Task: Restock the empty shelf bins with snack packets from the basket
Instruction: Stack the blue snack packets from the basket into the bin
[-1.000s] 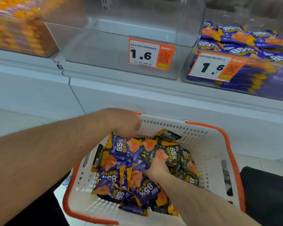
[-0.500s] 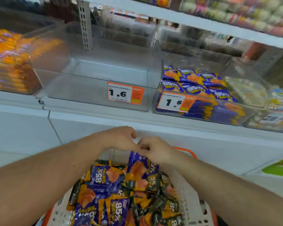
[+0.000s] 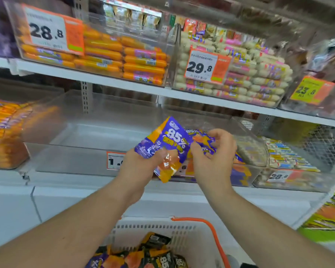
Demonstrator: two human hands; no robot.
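Holding a purple-and-orange foil snack packet marked "85%" (image 3: 168, 144) up in front of the shelf, the left hand (image 3: 141, 167) pinches its lower left edge between thumb and curled fingers. The right hand (image 3: 214, 151) grips a second packet of the same kind (image 3: 201, 141) just beside the first, its fingers curled over the top and its thumb pressing from below. Both packets hang in the air in front of the shelf, tilted, not yet in any bin.

By the look of it, the restocking has barely begun. The clear plastic shelf bin with the "1." price tag (image 3: 89, 144), to the left behind the hands, shows a bare floor with no packets. The neighbouring clear bin to the right (image 3: 242, 171) already holds purple-and-orange packets, though the hands cover much of it. Near the bottom edge, the white plastic basket with an orange handle (image 3: 182, 229) is well stocked with the same packets, so many loads remain.

The packets are flat, glossy and crinkled, purple with orange corners and a pale food picture. They look light and slippery, likely to slide off one another when stacked.
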